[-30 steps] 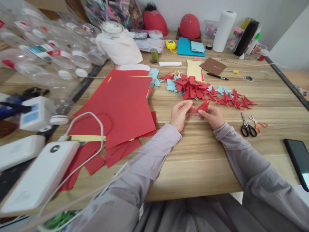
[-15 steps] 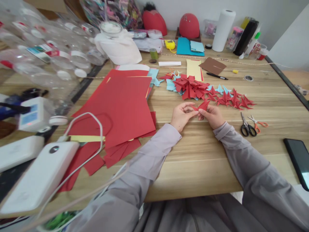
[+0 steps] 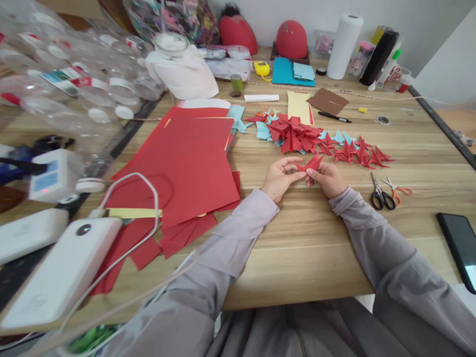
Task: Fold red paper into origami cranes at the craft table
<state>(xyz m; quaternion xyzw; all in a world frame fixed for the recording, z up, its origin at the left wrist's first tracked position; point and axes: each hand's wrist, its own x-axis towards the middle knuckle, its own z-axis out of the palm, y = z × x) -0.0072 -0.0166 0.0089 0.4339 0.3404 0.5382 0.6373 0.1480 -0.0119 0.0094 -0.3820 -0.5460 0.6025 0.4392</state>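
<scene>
A small red folded paper (image 3: 314, 162) is sitting between the two hands, above the table (image 3: 297, 267), its pointed flaps rising from the grip. The right hand (image 3: 330, 179) is pinching its near side, thumb laid over the fold; the left hand (image 3: 278, 179) is closing thumb and fingers on its left end, the exact contact being partly hidden. Handling, as judged: the right pinch should be staying firm but light near the fold while the left fingertips are working only the small end, pressing along the crease rather than pulling, since thin paper is likely to tear or skew at a point. Just beyond the grip, a cluster of red folded pieces (image 3: 293, 134) is lying, with a row of smaller red pieces (image 3: 347, 152) trailing to the right and light blue folded pieces (image 3: 338, 138) showing behind. To the right of the grip, black-handled scissors (image 3: 386, 200) and orange-handled scissors (image 3: 401, 191) are resting side by side. Left of the grip, large red sheets (image 3: 197, 163) are overlapping in a loose stack. Beyond the cluster, a black pen (image 3: 334, 117) is lying near a brown sheet (image 3: 327, 101).
</scene>
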